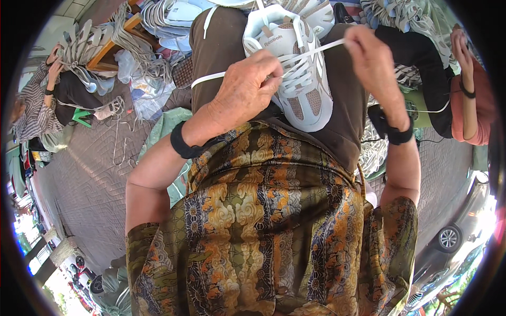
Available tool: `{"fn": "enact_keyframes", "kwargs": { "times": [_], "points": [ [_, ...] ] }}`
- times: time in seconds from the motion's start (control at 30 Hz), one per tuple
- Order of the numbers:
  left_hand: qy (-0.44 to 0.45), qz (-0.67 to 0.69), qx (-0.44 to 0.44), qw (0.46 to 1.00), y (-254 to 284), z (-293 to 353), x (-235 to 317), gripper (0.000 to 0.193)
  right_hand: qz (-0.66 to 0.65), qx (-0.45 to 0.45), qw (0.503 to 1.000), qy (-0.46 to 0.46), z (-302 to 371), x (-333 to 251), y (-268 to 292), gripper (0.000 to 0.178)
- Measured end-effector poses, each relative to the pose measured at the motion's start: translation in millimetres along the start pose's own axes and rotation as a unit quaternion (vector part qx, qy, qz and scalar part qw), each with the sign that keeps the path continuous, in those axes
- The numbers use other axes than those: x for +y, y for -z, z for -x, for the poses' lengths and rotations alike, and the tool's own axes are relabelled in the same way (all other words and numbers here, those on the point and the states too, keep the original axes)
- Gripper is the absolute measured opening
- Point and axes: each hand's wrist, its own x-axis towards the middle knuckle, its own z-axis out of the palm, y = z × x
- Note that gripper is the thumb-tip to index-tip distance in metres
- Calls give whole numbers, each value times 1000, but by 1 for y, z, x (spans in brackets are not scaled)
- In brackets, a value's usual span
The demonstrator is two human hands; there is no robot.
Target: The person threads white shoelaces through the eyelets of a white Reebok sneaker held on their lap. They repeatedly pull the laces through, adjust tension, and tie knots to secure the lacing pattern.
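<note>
A white and beige sneaker [311, 108] rests on my lap between my brown-trousered thighs, its toe toward me. White lace criss-crosses its tongue in several rows. My right hand [371, 63], fingers closed in a pinch, holds one stretch of white shoelace [328, 47] taut, out to the right of the shoe. Over the left side of the lacing, my left hand [250, 81] is closed with thumb and forefinger pinched on the lace. Another length of lace trails left from this hand across my thigh. The exact spot where the left fingertips grip is partly hidden.
Piles of shoe uppers [171, 23] and bundled laces stand ahead on the left, beside a wooden frame [108, 55]. A clear plastic bag [150, 92] lies below them. People sit at work on both sides. A parked car [453, 226] stands at the lower right.
</note>
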Motion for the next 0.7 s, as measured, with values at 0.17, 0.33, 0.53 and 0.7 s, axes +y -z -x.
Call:
{"fn": "enact_keyframes", "kwargs": {
  "times": [0.17, 0.33, 0.53, 0.7],
  "points": [
    [51, -58, -72, 994, 9, 12, 7, 10, 101, 14, 994, -50, 18, 44, 56, 4],
    [71, -31, -55, 995, 11, 26, 7, 18, 238, 24, 962, -130, 39, 90, 111, 7],
    [174, 39, -122, 976, 16, 10, 14, 28, 343, 85, 935, -42, 17, 86, 143, 9],
    [116, 36, -26, 992, 4, 9, 0, 33, 472, 10, 881, 41, -22, 152, 180, 24]
  ]
}}
